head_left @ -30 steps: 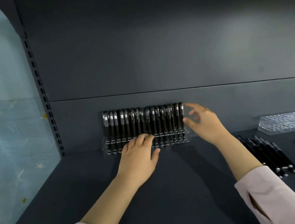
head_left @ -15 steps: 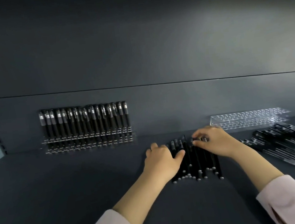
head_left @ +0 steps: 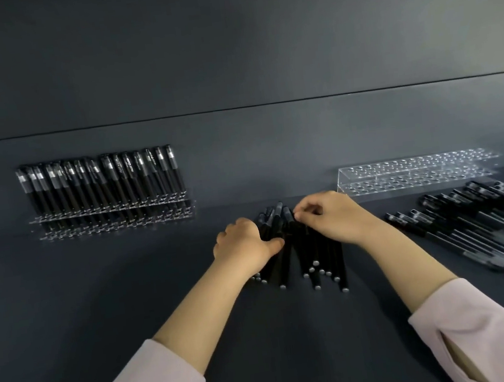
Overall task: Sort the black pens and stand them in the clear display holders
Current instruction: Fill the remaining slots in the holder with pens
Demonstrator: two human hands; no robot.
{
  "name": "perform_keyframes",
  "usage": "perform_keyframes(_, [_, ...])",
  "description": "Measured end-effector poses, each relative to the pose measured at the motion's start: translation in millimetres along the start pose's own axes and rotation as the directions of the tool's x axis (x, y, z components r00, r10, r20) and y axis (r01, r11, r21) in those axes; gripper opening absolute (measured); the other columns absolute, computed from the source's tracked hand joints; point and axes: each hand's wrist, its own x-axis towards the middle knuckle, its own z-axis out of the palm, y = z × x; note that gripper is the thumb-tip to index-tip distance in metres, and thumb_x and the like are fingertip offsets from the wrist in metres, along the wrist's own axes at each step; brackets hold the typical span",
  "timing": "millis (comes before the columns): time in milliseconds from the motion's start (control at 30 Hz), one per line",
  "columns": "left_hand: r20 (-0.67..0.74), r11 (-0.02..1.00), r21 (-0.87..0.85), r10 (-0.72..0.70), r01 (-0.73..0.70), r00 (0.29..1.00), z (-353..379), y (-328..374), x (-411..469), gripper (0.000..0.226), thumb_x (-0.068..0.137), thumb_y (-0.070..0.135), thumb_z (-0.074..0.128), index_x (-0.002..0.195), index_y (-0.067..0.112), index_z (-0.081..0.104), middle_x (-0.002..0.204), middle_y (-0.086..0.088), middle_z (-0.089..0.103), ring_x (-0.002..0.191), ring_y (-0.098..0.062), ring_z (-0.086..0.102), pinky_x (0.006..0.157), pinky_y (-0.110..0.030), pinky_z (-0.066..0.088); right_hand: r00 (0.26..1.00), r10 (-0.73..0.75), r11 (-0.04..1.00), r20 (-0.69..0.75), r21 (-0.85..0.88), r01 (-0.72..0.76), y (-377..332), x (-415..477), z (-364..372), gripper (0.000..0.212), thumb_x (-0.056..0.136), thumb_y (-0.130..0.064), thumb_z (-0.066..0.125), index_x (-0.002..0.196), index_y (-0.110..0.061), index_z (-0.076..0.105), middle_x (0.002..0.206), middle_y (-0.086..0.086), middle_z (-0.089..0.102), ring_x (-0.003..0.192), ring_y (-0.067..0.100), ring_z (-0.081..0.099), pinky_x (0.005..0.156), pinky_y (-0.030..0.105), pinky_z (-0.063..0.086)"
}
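A bundle of black pens (head_left: 312, 256) lies on the dark shelf in front of me. My left hand (head_left: 244, 245) curls round the bundle's left side, thumb against the pens. My right hand (head_left: 333, 219) lies over the bundle's right side and pinches the pen tops with fingers and thumb. A clear display holder (head_left: 114, 214) at the back left stands full of upright black pens (head_left: 100, 181). An empty clear holder (head_left: 417, 173) sits at the back right.
A loose heap of black pens (head_left: 483, 226) spreads over the shelf (head_left: 99, 304) at the right, below the empty holder. A dark back wall rises behind both holders. Pale pink sleeves cover both forearms.
Both hands left the full holder at the left and came to the pen bundle in the middle. The view swung right, and the fingers have since closed round the pens.
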Motion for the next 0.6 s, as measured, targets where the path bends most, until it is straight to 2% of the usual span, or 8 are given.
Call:
perform_keyframes(167, [0.004, 1.0, -0.027, 0.008, -0.008, 1.0, -1.2, -1.6, -2.0, 0.076, 0.088, 0.055, 0.061, 0.141, 0.007, 0.037, 0.144, -0.011, 0.042, 0.133, -0.031, 0.04, 0.105, -0.042, 0.042, 0.999, 0.036, 0.999, -0.015, 0.025, -0.035, 1.0, 0.1, 0.7, 0.015, 0.091, -0.03, 0.06, 0.094, -0.022, 0.072, 0.092, -0.006, 0.069, 0.088, 0.006, 0.057, 0.069, 0.01, 0.036])
perform_keyframes(300, [-0.007, 0.996, -0.091, 0.001, -0.002, 1.0, -4.7, -2.9, -3.5, 0.071, 0.089, 0.047, 0.065, 0.14, 0.006, 0.037, 0.142, -0.012, 0.043, 0.129, -0.031, 0.044, 0.102, -0.041, 0.045, 0.999, 0.046, 0.999, -0.019, 0.01, -0.046, 0.4, 0.0, 1.6, 0.017, 0.092, -0.031, 0.059, 0.094, -0.02, 0.071, 0.092, -0.005, 0.069, 0.088, 0.007, 0.056, 0.077, 0.016, 0.034])
perform_keyframes(433, [-0.005, 0.989, -0.149, 0.003, -0.003, 1.0, -7.9, -5.0, -4.1, 0.065, 0.087, 0.042, 0.07, 0.133, 0.006, 0.042, 0.129, -0.009, 0.052, 0.116, -0.027, 0.053, 0.085, -0.033, 0.046, 0.999, 0.052, 0.999, -0.017, 0.012, -0.052, 2.2, 0.9, 3.5, 0.011, 0.091, -0.033, 0.059, 0.084, -0.029, 0.066, 0.087, -0.007, 0.066, 0.09, 0.009, 0.057, 0.078, 0.019, 0.037])
perform_keyframes(533, [0.011, 0.987, -0.156, 0.027, -0.025, 1.0, -8.8, -8.1, -2.8, 0.046, 0.085, 0.042, 0.071, 0.113, 0.01, 0.053, 0.109, -0.005, 0.059, 0.094, -0.02, 0.058, 0.077, -0.031, 0.048, 0.998, 0.06, 0.998, -0.015, 0.021, -0.06, 3.3, 1.0, 4.5, 0.011, 0.091, -0.034, 0.059, 0.084, -0.029, 0.067, 0.09, -0.008, 0.068, 0.094, 0.009, 0.058, 0.079, 0.02, 0.038])
perform_keyframes(600, [0.011, 0.987, -0.161, 0.031, -0.029, 0.999, -9.3, -9.4, -3.4, 0.041, 0.085, 0.043, 0.072, 0.105, 0.012, 0.055, 0.101, -0.004, 0.06, 0.087, -0.018, 0.058, 0.076, -0.032, 0.049, 0.998, 0.064, 0.998, -0.014, 0.023, -0.064, 2.5, 0.7, 4.3, 0.012, 0.092, -0.034, 0.059, 0.086, -0.028, 0.068, 0.092, -0.007, 0.069, 0.095, 0.009, 0.058, 0.079, 0.02, 0.038])
